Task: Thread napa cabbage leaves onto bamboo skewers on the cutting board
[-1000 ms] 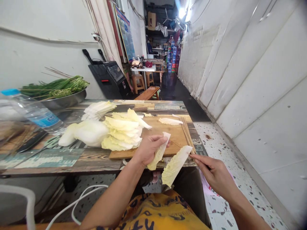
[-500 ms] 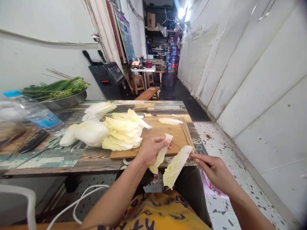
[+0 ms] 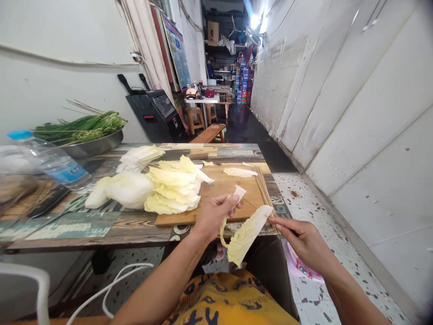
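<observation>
Leaf (image 3: 249, 234): on skewer (image 3: 249, 204), between hands, nearest right fingertips
Left hand (image 3: 214, 214): pinching second leaf (image 3: 240, 192), blocking view of its middle
Right hand (image 3: 301, 239): fingers closed on skewer
Board (image 3: 233, 185): beyond left hand
Leaf pile (image 3: 174, 189): left of left hand
Skewer bundle (image 3: 264, 183): just beyond right hand
Bottle (image 3: 69, 170), metal bowl (image 3: 96, 146): well left of left hand

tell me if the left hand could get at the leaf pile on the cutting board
Probably yes: the left hand is close beside the leaf pile with nothing visible between them, though it would likely need to release the pinched leaf first.
</observation>
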A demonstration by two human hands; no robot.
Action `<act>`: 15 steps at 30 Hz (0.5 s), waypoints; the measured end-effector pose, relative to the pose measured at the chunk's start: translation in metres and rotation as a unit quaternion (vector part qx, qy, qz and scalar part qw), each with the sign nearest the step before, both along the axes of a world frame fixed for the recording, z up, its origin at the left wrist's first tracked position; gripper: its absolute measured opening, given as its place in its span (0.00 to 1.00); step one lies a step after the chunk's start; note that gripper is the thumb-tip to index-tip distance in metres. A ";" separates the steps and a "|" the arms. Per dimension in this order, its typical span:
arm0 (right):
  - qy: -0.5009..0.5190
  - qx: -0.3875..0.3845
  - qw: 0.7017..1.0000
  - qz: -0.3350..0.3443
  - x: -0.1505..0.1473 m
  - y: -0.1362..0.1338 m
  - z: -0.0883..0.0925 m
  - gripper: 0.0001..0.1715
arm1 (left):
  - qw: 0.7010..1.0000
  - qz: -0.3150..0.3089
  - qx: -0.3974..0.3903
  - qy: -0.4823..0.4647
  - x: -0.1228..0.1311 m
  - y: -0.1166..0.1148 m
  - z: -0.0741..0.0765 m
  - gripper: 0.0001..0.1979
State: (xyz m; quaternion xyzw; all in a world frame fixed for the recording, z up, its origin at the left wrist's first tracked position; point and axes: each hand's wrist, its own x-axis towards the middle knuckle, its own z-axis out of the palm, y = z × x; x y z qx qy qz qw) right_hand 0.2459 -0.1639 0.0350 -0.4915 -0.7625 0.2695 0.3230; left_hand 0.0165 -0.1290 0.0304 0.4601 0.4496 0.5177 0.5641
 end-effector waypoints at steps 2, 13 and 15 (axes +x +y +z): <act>0.000 -0.006 1.000 -0.002 0.002 0.000 0.000 0.16 | 1.000 0.000 0.004 0.009 0.001 0.000 0.001 0.18; 0.027 -0.008 1.000 0.007 -0.006 0.002 0.000 0.16 | 0.999 -0.036 0.004 0.029 0.008 -0.003 -0.006 0.17; 0.034 -0.002 0.999 0.010 -0.011 0.003 0.000 0.16 | 0.998 -0.056 -0.011 0.020 0.012 -0.006 -0.010 0.16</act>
